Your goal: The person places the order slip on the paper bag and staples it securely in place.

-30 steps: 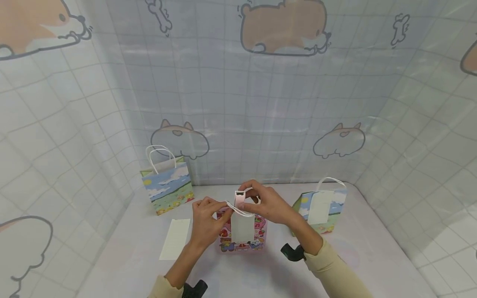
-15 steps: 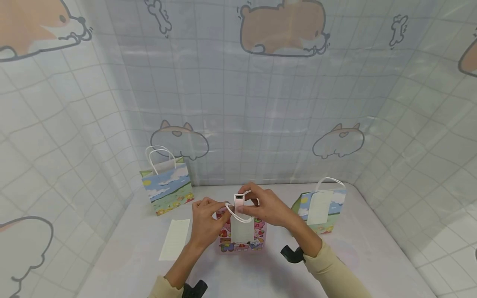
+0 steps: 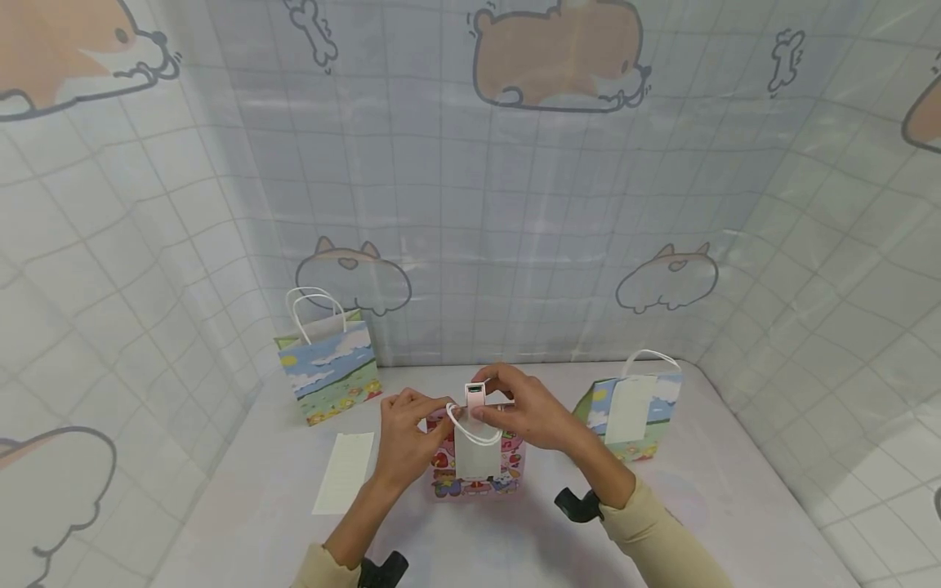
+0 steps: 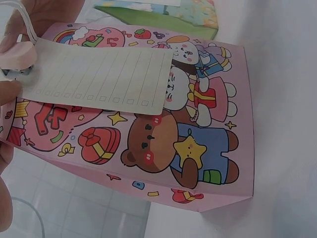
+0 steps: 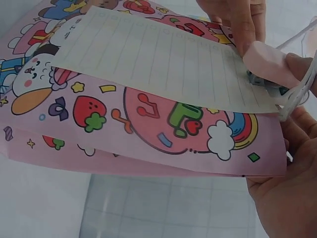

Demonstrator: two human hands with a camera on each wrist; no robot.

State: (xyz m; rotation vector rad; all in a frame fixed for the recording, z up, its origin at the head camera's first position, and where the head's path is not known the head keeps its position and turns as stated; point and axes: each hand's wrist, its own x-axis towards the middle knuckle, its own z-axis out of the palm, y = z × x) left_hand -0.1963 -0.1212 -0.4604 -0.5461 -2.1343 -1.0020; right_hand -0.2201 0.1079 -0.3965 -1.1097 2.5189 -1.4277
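Note:
A pink paper bag printed with cartoon animals stands in the middle of the table. Over its front lies a cream lined paper slip, its upper end at the bag's mouth. My right hand holds a small pink stapler with thumb and fingers; the stapler straddles the slip and the bag's top edge. Just left of it, my left hand pinches the bag's top edge. A white handle loops down over the slip. Fingers partly hide the bag's upper rim.
A landscape-printed bag with white handles stands at the back left. Another such bag, with a slip on its front, is at the right. A loose lined slip lies left of the pink bag.
My right hand has lowered slightly with the stapler, down to the bag's top edge. The white handle has dropped lower across the slip. My left hand stays nearly still.

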